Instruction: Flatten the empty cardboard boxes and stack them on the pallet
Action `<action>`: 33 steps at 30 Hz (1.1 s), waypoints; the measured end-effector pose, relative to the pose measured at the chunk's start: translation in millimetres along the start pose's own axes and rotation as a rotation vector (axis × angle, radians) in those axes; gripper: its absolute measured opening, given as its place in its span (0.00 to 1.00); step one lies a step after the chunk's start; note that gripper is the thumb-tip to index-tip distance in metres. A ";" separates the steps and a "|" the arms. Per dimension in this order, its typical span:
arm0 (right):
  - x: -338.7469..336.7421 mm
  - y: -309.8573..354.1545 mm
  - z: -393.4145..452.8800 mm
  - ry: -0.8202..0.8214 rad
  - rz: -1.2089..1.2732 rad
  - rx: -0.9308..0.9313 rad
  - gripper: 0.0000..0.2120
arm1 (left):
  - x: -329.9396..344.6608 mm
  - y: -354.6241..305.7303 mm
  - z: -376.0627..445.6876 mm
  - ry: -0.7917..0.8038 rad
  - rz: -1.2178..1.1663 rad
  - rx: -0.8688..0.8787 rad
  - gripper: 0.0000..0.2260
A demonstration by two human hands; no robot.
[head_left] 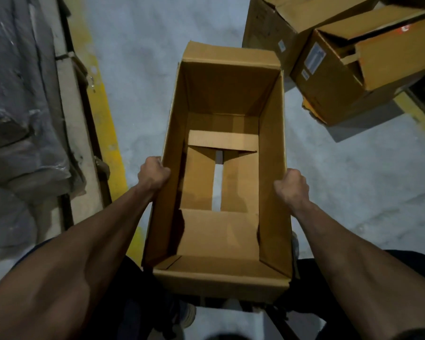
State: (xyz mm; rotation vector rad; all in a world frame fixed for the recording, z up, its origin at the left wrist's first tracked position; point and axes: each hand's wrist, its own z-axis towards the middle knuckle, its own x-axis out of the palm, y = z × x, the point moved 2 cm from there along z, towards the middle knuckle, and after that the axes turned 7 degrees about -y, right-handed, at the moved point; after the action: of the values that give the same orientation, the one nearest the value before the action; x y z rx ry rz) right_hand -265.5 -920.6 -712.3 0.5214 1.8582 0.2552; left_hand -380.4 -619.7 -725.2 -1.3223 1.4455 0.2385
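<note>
Head view: both hands grip the open box (221,168) — left hand (153,174) and right hand (291,186) on its 2 long walls, 2 more boxes (349,69) beyond it. Its bottom flaps look only partly parted — pressing the walls together now would likely buckle them.

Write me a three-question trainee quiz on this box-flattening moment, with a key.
1. True or false: the open box held by the left hand and right hand has items inside.
2. Multiple choice: where do the other cardboard boxes sit? A) upper right of the view B) inside the held box C) on the yellow floor line
3. Fill in: through the gap between the bottom flaps shows the grey ____.

Key:
1. False: it is empty, showing only its own flaps.
2. A
3. floor
</note>
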 end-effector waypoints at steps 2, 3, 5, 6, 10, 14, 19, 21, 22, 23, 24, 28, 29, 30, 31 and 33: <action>-17.0 8.6 -10.8 -0.011 0.015 -0.034 0.08 | -16.8 -2.3 -6.8 -0.017 -0.025 -0.001 0.15; -27.7 13.0 -18.9 -0.020 0.022 -0.049 0.08 | -26.8 -3.9 -12.0 -0.036 -0.040 -0.002 0.15; -45.8 20.7 -33.1 -0.029 0.043 -0.075 0.07 | -45.0 -8.5 -21.4 -0.068 -0.073 0.002 0.16; -54.1 24.0 -39.4 -0.035 0.053 -0.091 0.06 | -52.8 -10.9 -25.5 -0.080 -0.085 0.008 0.16; -85.4 32.9 -62.7 -0.083 0.097 -0.136 0.05 | -77.8 -19.2 -42.9 -0.104 -0.131 0.052 0.14; -103.4 30.4 -75.7 -0.123 0.113 -0.146 0.02 | -92.2 -27.3 -60.0 -0.139 -0.141 0.106 0.16; -110.1 24.2 -79.7 -0.155 0.138 -0.134 0.04 | -100.0 -37.9 -80.7 -0.238 -0.053 0.185 0.03; -110.1 25.2 -76.6 -0.152 0.153 -0.124 0.05 | -97.4 -43.2 -84.2 -0.301 -0.016 0.235 0.10; -110.1 26.2 -75.0 -0.148 0.159 -0.119 0.05 | -94.9 -49.0 -88.4 -0.337 0.009 0.279 0.15; -110.0 26.8 -72.8 -0.142 0.165 -0.114 0.05 | -90.1 -57.0 -93.2 -0.383 0.066 0.346 0.20; -109.7 28.1 -71.5 -0.135 0.168 -0.110 0.05 | -85.1 -67.2 -101.9 -0.432 0.155 0.443 0.24; -107.3 32.3 -62.6 -0.119 0.174 -0.101 0.05 | -28.0 -90.3 -132.0 -0.241 0.439 0.777 0.21; -107.1 33.5 -60.7 -0.117 0.174 -0.102 0.06 | -8.9 -88.5 -135.0 -0.076 0.463 0.749 0.18; -106.7 34.2 -57.6 -0.114 0.175 -0.105 0.06 | 11.8 -83.9 -135.0 0.103 0.485 0.689 0.16; -106.3 34.9 -55.4 -0.113 0.177 -0.110 0.07 | 31.5 -77.4 -133.6 0.264 0.527 0.645 0.17; -105.5 36.5 -51.9 -0.112 0.178 -0.121 0.10 | 64.4 -64.0 -126.5 0.469 0.614 0.612 0.19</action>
State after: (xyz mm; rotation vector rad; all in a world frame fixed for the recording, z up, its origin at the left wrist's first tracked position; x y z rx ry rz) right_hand -277.3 -934.2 -590.5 0.6053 1.6780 0.4461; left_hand -385.6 -772.8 -697.2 -0.4211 2.0878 -0.1316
